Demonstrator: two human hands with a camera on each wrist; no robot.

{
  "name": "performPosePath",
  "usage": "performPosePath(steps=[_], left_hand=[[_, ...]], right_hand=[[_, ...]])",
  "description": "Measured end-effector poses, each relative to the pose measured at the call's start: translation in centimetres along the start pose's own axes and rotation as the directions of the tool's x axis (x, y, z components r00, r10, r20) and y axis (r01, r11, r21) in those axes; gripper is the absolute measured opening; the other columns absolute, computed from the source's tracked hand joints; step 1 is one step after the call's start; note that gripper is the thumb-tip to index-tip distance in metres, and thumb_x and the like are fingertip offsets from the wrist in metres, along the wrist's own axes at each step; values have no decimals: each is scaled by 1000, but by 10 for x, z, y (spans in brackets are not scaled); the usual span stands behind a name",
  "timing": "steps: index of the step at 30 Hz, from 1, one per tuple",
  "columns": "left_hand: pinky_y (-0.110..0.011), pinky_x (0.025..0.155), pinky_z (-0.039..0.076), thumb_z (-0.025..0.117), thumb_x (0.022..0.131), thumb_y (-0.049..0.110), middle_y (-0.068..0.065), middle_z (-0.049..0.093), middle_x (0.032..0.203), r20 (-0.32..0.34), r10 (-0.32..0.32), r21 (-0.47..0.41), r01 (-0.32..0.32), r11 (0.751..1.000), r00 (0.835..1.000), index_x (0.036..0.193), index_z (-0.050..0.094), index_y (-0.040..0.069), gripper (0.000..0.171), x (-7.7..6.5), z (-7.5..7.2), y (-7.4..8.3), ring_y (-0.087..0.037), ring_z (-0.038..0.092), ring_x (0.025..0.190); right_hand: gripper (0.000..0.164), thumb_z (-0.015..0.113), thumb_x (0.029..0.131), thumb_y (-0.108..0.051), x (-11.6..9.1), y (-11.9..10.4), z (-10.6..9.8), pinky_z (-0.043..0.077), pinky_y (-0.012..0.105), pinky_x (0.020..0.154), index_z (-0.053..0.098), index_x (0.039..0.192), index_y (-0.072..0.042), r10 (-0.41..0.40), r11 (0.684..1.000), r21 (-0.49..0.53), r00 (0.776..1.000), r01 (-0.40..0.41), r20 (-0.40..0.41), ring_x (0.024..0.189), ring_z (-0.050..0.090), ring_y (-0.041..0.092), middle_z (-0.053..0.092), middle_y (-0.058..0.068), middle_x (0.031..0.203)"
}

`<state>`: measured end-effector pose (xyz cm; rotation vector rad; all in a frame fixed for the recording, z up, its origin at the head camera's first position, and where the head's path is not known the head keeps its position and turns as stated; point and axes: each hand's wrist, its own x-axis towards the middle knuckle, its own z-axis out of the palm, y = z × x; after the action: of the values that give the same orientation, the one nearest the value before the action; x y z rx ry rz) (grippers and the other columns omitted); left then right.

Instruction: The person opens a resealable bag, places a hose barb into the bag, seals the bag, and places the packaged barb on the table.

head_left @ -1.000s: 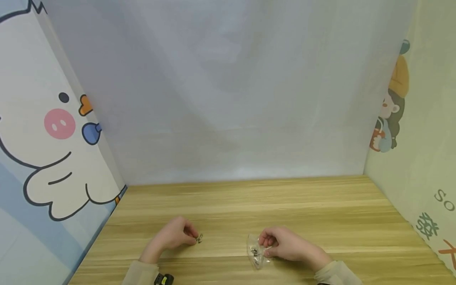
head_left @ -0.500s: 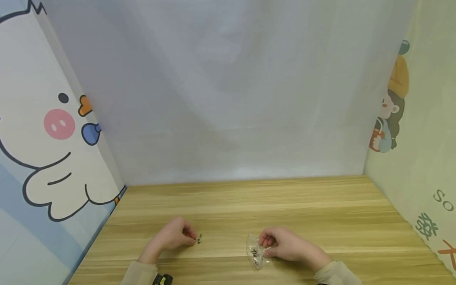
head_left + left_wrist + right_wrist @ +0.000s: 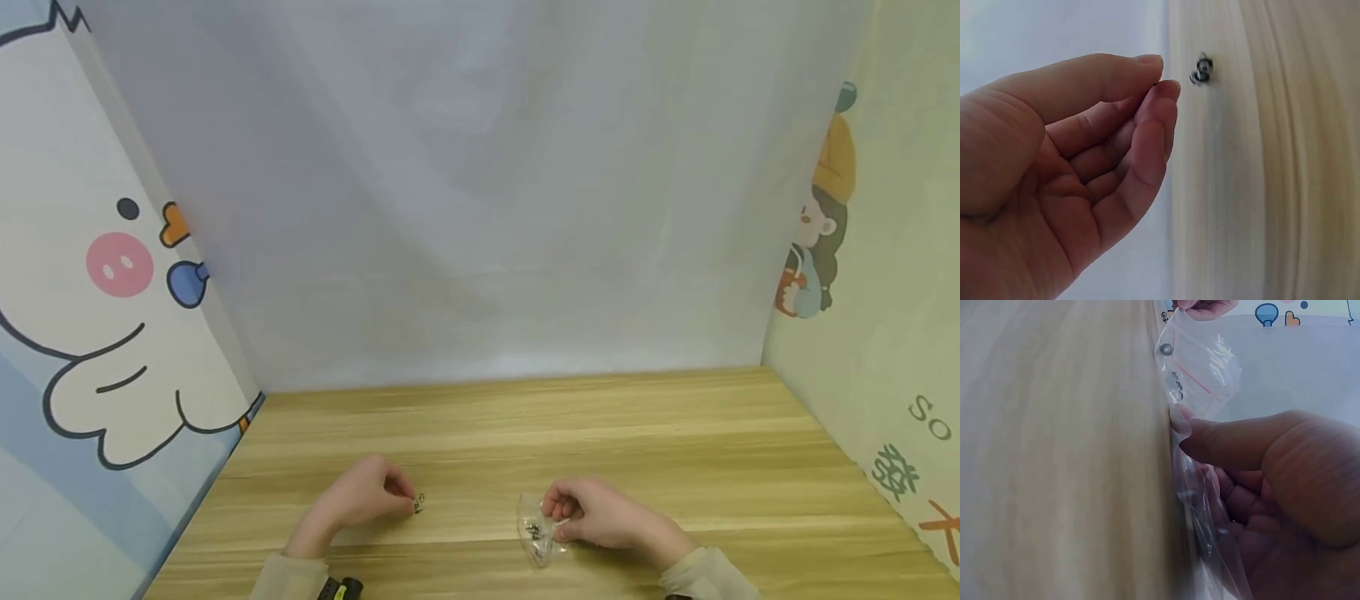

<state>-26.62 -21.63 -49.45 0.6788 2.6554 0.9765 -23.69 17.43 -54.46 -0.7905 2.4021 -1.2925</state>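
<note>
My left hand (image 3: 367,493) is beside a little pile of small metal rings (image 3: 420,503), at the left of the table. In the left wrist view, the thumb and fingertips pinch together with a tiny dark piece (image 3: 1155,83) showing between them. The pile of rings (image 3: 1202,69) lies just past those fingertips. My right hand (image 3: 596,512) grips the edge of a clear plastic zip bag (image 3: 534,533) between thumb and fingers. Through the film in the right wrist view, several small dark rings (image 3: 1166,349) show in the bag. A red line runs along it.
Both hands work over a wood-grain table (image 3: 480,433). A grey-white sheet (image 3: 480,208) stands along its far edge, with cartoon-printed panels (image 3: 120,265) on the left and right. A black wrist strap (image 3: 343,588) is on my left wrist.
The left fingertips have shifted slightly and drawn closer together at the pile of rings. My right hand holds the bag in nearly the same place. The head view has moved a little.
</note>
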Motion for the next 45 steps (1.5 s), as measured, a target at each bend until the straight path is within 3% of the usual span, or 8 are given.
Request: performPosePath(steps=[9, 21, 31, 45], left_hand=[[-25, 69, 54, 85, 85, 7, 6, 73, 82, -8, 54, -22, -54, 998, 999, 89, 80, 9, 6, 16, 18, 26, -7, 64, 74], [-23, 70, 56, 83, 87, 1, 6, 75, 80, 41, 161, -75, -158, 985, 986, 85, 81, 10, 8, 48, 66, 62, -2, 65, 73], [-23, 70, 56, 85, 88, 3, 9, 75, 80, 67, 105, -145, -95, 985, 992, 88, 83, 10, 8, 59, 92, 82, -3, 65, 73], [-23, 65, 54, 87, 87, 5, 7, 76, 78, 91, 60, -214, -39, 976, 994, 87, 83, 8, 5, 64, 101, 93, -6, 65, 69]], right_hand=[[23, 85, 90, -5, 0, -2, -3, 54, 25, 77, 69, 105, -11, -22, 1000, 0, 1000, 22, -3, 85, 58, 6, 62, -2, 92], [23, 86, 89, -6, 1, -3, 0, 54, 25, 78, 69, 104, -12, -12, 1000, -17, 1000, 12, -11, 86, 59, 6, 63, -3, 92], [23, 86, 90, -7, 2, -1, -1, 54, 25, 78, 69, 105, -13, -7, 1000, -14, 1000, 8, 2, 86, 59, 7, 63, -3, 93], [23, 86, 90, -7, 1, -2, -2, 55, 26, 80, 69, 105, -13, -9, 999, -32, 1000, 9, 5, 88, 59, 7, 64, -5, 95]])
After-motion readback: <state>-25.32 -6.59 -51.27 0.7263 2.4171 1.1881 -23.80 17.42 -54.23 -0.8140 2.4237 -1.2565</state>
